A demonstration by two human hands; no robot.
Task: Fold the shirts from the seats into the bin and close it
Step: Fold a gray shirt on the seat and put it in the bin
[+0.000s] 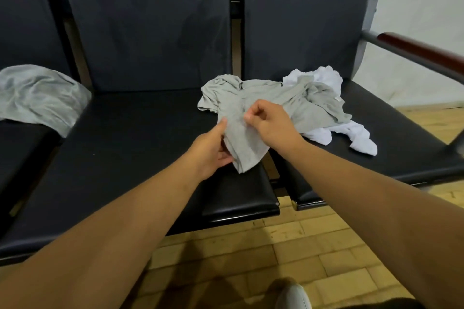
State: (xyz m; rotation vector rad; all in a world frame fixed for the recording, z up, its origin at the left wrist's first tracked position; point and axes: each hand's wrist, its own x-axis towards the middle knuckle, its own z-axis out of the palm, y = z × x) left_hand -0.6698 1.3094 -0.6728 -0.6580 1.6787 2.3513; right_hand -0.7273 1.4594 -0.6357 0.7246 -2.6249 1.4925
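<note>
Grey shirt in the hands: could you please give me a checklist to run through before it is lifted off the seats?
1. Grip of left hand on grey shirt: ok.
2. Pinch of right hand on it: ok.
3. Clear of white shirt: not ok, it lies over that shirt.
4. Flat enough to fold: not ok, crumpled.
5. Bare room on middle seat: ok.
6. Reach to bin: cannot tell, none in view.
</note>
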